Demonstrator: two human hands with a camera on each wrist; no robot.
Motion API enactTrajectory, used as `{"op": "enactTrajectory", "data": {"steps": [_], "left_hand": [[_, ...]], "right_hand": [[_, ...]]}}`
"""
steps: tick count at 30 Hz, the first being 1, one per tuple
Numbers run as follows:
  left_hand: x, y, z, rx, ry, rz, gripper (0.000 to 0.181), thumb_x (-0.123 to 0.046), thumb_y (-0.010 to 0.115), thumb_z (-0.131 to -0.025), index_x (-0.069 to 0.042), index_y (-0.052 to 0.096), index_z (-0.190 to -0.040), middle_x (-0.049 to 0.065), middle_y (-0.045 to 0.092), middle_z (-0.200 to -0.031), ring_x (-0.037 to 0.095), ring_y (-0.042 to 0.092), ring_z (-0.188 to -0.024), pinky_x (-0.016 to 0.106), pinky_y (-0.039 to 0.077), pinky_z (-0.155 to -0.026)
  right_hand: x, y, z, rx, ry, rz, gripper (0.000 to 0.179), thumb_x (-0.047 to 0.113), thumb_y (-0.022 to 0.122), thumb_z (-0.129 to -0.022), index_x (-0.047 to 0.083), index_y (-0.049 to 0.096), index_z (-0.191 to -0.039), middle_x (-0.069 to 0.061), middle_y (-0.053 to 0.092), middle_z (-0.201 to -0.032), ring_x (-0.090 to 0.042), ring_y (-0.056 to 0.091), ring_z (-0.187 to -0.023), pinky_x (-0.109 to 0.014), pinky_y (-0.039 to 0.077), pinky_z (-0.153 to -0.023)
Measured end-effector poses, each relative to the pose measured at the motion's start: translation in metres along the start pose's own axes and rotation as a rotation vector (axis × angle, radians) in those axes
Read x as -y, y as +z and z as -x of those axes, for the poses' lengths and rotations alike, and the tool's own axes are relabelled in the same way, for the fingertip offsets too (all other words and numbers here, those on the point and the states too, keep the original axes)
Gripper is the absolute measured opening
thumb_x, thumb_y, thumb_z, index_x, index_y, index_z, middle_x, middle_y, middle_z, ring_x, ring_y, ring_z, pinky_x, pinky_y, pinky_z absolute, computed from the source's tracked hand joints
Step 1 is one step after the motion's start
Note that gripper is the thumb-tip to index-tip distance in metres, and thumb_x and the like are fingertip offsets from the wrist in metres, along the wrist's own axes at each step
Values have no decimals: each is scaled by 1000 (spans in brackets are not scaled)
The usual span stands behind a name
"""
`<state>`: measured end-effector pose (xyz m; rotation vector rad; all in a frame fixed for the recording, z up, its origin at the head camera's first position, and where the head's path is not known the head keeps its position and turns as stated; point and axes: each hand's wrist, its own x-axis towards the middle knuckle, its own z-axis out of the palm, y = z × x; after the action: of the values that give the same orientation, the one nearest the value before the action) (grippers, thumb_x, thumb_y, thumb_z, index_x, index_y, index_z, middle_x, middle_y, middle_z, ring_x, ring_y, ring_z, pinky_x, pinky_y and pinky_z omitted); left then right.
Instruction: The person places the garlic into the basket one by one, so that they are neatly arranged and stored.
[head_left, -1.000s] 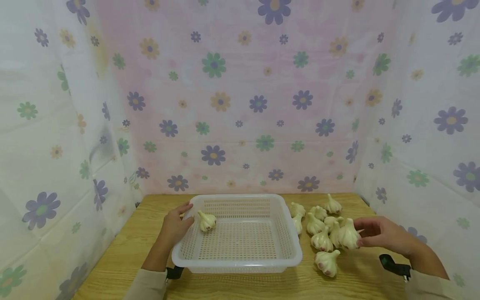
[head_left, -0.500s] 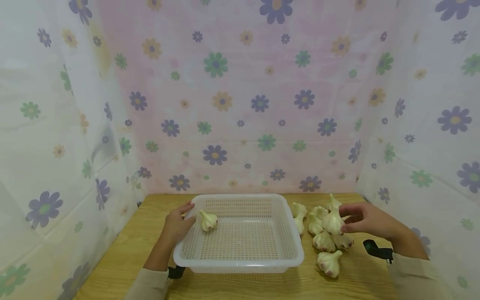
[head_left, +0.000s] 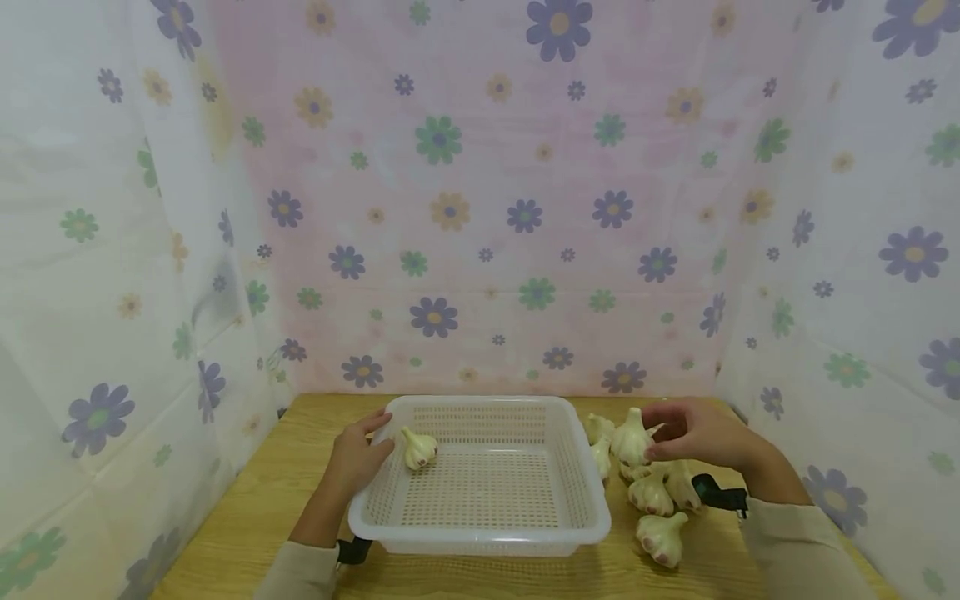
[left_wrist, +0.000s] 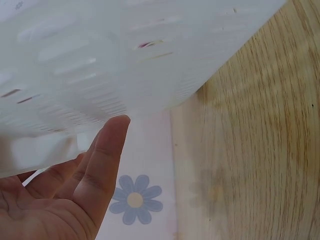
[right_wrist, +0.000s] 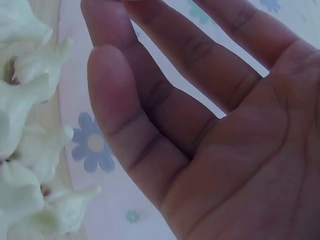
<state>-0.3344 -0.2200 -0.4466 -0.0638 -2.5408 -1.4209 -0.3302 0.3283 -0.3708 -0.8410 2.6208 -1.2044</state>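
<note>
A white plastic basket [head_left: 480, 546] with slotted walls stands on the wooden table, one garlic bulb [head_left: 420, 448] lying inside near its left wall. My left hand [head_left: 356, 458] holds the basket's left rim; in the left wrist view its fingers [left_wrist: 107, 155] reach under the rim against the outer wall. To the right of the basket, my right hand [head_left: 697, 433] pinches another garlic bulb [head_left: 632, 439] between thumb and fingers, raised over a heap of garlic bulbs [head_left: 651, 493]. The right wrist view shows the curled fingers [right_wrist: 112, 80], but the held bulb is out of sight there.
One garlic bulb [head_left: 662, 540] lies nearest the front of the heap. Others [head_left: 600, 429] sit close against the basket's right side. Flowered cloth [head_left: 480, 208] walls in the table [head_left: 262, 500] at the back and both sides.
My right hand has moved left with the garlic bulb, lifting it from the right of the heap toward the basket. The left hand stays on the rim; the view has shifted slightly.
</note>
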Motion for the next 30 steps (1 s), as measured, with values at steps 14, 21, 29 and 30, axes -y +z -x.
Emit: {"op": "enactTrajectory", "data": {"steps": [14, 21, 29, 30], "left_hand": [[-1, 1, -1, -5, 10, 2, 54, -10, 64, -93, -1, 58, -146, 10, 44, -162, 45, 62, -126, 45, 62, -89], [0, 1, -2, -7, 6, -8, 53, -10, 64, -93, -2, 58, -146, 10, 44, -162, 45, 63, -126, 46, 62, -89], [1, 0, -2, -19, 14, -22, 53, -10, 64, -92, -2, 59, -144, 9, 47, -161, 43, 65, -124, 46, 62, -91], [1, 0, -2, -17, 15, -22, 53, -10, 64, -93, -2, 59, -145, 9, 46, -161, 43, 65, -124, 46, 62, -91]], "right_hand": [[22, 20, -42, 67, -37, -11, 60, 25, 80, -90, -1, 59, -141, -24, 61, -138, -26, 73, -107, -31, 62, -81], [35, 31, -66, 144, -89, -32, 44, 22, 81, -90, 12, 67, -130, -14, 69, -128, -29, 75, -104, -33, 63, -82], [45, 46, -93, 189, -127, -47, 41, 22, 81, -90, 14, 69, -129, -11, 71, -126, -24, 76, -101, -35, 63, -81], [46, 49, -97, 196, -136, -53, 40, 21, 80, -90, 15, 70, -128, -10, 71, -126, -24, 77, -101, -36, 63, -81]]}}
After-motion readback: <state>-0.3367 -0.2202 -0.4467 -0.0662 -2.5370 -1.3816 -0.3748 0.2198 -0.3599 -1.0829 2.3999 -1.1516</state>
